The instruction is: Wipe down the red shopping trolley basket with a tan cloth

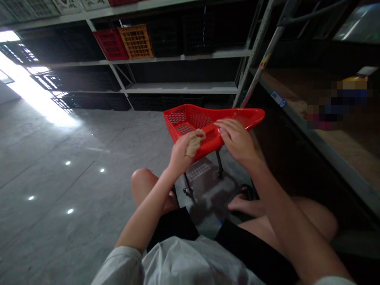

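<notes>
In front of my knees stands a red plastic basket cart [208, 146], its walls full of holes, on dark legs with small casters. My left hand [180, 152] is closed around a crumpled tan cloth [194, 144] and presses it to the cart's near rim. My right hand [239, 140] grips the same rim farther right, its fingers reaching over the top edge and the thumb close to them. The palm of the right hand is hidden.
A metal rack [184, 88] behind the cart carries dark crates, a red crate [111, 44] and a yellow crate [135, 40]. At right is a low brown platform [332, 130] with a blurred-out patch on it. Grey concrete floor [59, 170] spreads to the left.
</notes>
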Demonstrator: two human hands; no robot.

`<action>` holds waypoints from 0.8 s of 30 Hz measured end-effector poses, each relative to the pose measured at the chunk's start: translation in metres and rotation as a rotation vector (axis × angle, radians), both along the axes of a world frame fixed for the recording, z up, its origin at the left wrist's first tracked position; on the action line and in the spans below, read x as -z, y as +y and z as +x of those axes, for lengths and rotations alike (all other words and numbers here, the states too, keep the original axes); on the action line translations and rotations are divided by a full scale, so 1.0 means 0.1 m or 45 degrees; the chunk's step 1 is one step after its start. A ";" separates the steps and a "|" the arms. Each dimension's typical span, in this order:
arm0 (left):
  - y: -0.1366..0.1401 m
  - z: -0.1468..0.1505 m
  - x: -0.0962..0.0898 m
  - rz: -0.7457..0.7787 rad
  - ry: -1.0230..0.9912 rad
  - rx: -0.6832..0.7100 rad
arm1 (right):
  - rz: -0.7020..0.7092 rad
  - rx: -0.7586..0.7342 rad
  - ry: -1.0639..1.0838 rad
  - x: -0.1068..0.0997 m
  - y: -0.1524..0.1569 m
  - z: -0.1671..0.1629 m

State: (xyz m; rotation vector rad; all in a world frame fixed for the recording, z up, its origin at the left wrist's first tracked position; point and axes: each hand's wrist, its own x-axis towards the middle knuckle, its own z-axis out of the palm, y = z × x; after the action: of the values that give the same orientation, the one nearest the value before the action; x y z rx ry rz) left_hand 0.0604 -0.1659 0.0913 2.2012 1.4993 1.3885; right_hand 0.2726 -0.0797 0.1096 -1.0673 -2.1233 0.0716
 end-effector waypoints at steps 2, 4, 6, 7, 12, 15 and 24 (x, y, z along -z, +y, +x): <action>-0.08 0.28 0.06 0.094 0.140 0.100 | -0.075 0.006 0.032 -0.02 -0.12 -0.12; -0.04 0.39 0.17 0.158 0.197 0.123 | -0.134 0.062 0.110 -0.01 -0.14 -0.08; 0.12 0.30 0.38 0.187 0.145 0.077 | -0.174 0.068 0.173 0.02 -0.06 0.10; 0.22 0.18 0.51 0.182 0.112 0.027 | -0.192 0.047 0.188 0.03 -0.01 0.22; 0.68 -0.56 1.07 -0.001 0.019 -0.374 | -0.291 -0.036 0.213 0.01 0.27 0.72; 0.73 -0.47 1.12 -0.051 -0.012 -0.503 | -0.315 -0.039 0.229 -0.01 0.40 0.80; 0.45 1.17 0.48 0.074 0.122 -0.154 | -0.271 0.094 0.077 -0.13 0.39 0.81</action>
State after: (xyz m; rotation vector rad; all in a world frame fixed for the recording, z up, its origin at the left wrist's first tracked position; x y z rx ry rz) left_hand 0.1777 -0.1210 0.0430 2.2766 1.6710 1.3962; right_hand 0.3540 -0.0409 0.1222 -1.2498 -2.0535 0.2966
